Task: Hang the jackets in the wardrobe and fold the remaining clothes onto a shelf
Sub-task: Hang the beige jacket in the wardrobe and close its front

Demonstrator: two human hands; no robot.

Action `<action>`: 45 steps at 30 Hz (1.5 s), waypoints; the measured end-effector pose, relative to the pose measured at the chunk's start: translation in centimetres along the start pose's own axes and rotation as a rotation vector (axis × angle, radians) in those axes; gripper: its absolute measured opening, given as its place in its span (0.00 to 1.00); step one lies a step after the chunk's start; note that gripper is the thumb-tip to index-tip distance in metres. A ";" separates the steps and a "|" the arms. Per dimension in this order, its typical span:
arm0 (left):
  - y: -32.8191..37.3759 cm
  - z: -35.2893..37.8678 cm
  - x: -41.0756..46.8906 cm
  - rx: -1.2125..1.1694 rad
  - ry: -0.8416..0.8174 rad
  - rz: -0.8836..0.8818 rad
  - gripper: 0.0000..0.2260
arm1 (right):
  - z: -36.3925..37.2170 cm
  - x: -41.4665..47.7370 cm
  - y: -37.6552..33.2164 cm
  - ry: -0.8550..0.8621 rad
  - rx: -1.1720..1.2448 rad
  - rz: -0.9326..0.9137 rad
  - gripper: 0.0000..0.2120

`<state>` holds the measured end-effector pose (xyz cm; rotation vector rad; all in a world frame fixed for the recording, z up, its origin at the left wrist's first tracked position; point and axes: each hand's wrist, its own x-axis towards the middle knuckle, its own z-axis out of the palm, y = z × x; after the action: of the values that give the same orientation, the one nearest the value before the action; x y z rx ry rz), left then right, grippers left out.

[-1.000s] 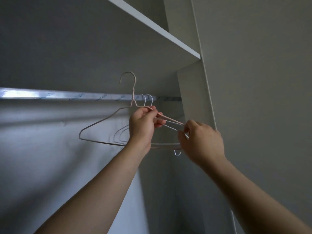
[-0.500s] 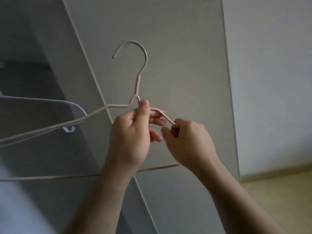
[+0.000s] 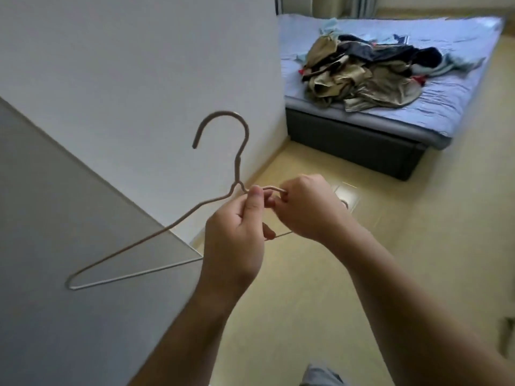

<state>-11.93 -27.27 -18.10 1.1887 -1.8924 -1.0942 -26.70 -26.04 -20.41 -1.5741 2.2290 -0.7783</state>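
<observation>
One thin, pale pinkish wire hanger (image 3: 237,165), hook upright, frame tilted down-left.

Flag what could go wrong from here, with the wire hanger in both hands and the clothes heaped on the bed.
1. The left hand and the right hand pinch the wire hanger close together by its neck, so its long free arm could swing into the grey panel beside it.
2. The clothes pile on the bed looks tangled and lies near its edge; tugging out one garment might drag other pieces onto the floor.
</observation>
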 end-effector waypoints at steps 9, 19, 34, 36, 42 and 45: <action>15.4 2.9 7.5 0.177 -0.177 0.201 0.22 | -17.6 0.3 5.5 0.194 -0.073 0.295 0.26; 16.6 4.6 21.0 0.358 -0.075 0.334 0.13 | -21.6 6.5 7.6 0.278 -0.102 0.554 0.28; 13.6 12.5 45.1 0.499 -0.312 0.509 0.04 | -21.9 21.8 15.1 0.225 0.099 0.764 0.25; 13.4 15.3 48.3 0.511 -0.364 0.506 0.04 | -21.9 24.7 16.9 0.173 0.164 0.722 0.24; 12.5 25.3 59.5 0.577 -0.478 0.497 0.03 | -21.4 36.1 24.5 0.103 0.554 0.584 0.24; 12.9 30.4 66.4 0.583 -0.530 0.427 0.08 | -22.1 43.2 29.2 0.083 0.610 0.644 0.27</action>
<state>-67.92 -75.73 -14.56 0.7341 -2.8463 -0.6712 -76.17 -53.35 -17.04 -0.5107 2.0640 -1.1612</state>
